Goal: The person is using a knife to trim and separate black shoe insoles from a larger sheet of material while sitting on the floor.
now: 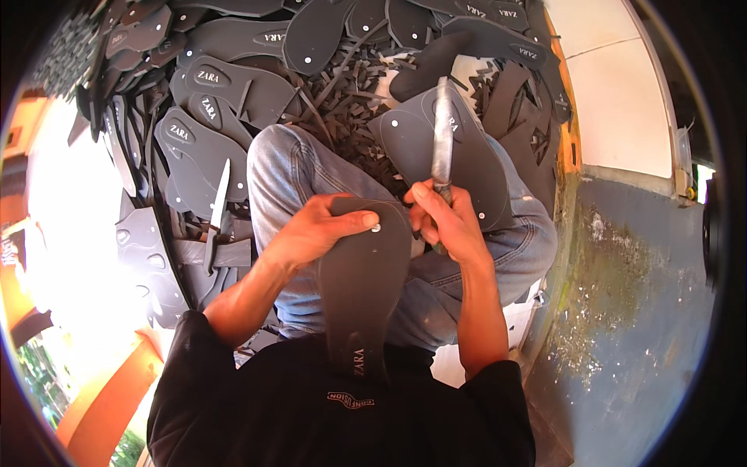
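One dark sole (364, 280) lies over the jeans (299, 175), narrow end at the black shirt (257, 405). Left hand (315, 227) closed on its broad end, thumb on top beside a white dot (376, 229). Right hand (451, 223) wrapped around a knife (442, 144), blade pointing away from the body (handle largely hidden by the fingers). Another sole (471, 167) rests on the right leg; a black-handled knife (221, 191) lies at left among stacked soles (183, 144); offcuts (354, 105) beyond.

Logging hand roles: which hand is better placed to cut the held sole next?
Probably the right hand: it grips a long-bladed knife, while the left hand is busy holding the dark sandal sole.
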`<state>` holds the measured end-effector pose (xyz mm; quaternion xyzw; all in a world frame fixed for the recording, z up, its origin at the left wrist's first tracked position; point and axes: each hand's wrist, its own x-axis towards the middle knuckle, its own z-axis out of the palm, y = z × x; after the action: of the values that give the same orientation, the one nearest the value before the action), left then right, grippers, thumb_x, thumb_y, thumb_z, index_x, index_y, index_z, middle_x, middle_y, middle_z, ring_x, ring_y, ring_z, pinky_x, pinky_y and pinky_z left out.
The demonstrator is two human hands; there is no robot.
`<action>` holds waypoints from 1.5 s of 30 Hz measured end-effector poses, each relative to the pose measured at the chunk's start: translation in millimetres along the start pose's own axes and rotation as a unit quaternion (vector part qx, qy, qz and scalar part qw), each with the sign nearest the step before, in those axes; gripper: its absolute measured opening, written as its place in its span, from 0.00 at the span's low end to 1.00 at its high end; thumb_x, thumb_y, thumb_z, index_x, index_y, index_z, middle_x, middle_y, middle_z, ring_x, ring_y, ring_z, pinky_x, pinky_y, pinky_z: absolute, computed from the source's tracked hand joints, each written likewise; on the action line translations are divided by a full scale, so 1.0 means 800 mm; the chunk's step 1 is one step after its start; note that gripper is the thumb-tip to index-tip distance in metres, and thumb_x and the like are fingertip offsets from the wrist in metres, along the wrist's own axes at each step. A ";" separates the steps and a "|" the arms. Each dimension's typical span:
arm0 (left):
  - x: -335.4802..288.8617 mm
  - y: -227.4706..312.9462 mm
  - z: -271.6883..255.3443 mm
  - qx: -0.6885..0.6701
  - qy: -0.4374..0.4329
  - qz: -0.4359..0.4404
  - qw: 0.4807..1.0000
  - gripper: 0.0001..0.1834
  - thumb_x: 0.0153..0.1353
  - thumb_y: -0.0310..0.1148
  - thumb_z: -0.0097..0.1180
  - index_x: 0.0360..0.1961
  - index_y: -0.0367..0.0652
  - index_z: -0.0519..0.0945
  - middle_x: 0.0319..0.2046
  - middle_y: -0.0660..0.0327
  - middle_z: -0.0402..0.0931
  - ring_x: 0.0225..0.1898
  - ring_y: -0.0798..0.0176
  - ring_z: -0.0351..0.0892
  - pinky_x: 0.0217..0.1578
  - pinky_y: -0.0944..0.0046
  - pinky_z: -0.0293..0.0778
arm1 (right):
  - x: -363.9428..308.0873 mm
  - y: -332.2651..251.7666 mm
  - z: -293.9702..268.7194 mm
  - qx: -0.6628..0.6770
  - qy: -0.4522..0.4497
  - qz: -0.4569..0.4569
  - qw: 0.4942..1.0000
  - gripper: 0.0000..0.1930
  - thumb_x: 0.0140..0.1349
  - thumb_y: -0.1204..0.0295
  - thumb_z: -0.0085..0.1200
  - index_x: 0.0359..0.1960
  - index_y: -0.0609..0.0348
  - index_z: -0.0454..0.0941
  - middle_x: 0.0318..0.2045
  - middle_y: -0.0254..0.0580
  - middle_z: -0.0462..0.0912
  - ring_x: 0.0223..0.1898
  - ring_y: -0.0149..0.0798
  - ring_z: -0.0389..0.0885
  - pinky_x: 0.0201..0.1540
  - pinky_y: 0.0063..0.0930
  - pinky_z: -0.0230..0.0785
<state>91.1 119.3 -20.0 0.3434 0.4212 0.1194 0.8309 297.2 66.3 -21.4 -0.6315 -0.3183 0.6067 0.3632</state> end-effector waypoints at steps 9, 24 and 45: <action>0.068 -0.085 0.013 -0.170 -0.117 0.266 0.941 0.26 0.57 0.31 0.57 0.56 0.35 0.66 0.54 0.50 0.69 0.49 0.49 0.75 0.52 0.49 0.71 | -0.036 -0.009 -0.013 0.192 0.230 -0.106 0.948 0.11 0.60 0.68 0.58 0.23 0.59 0.73 0.14 0.26 0.68 0.13 0.19 0.61 0.14 0.17 0.50; 0.032 -0.079 0.134 -0.354 0.041 0.102 0.929 0.13 0.61 0.30 0.56 0.47 0.43 0.74 0.43 0.63 0.77 0.44 0.65 0.78 0.45 0.63 0.78 | -0.159 0.112 -0.017 -0.303 0.336 -0.006 0.892 0.19 0.59 0.64 0.58 0.17 0.62 0.68 0.11 0.51 0.70 0.14 0.54 0.72 0.18 0.40 0.61; -0.020 -0.116 0.045 -0.275 0.098 0.030 0.956 0.12 0.60 0.28 0.56 0.45 0.37 0.77 0.39 0.60 0.79 0.39 0.65 0.80 0.40 0.65 0.78 | -0.063 0.066 -0.012 0.133 0.036 0.093 0.986 0.09 0.61 0.69 0.53 0.33 0.63 0.77 0.20 0.38 0.78 0.20 0.25 0.71 0.24 0.19 0.63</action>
<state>101.0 26.5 -57.7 0.1004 0.4408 0.2890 0.8439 301.8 -5.4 -39.0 -0.6259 -0.1613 0.6513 0.3976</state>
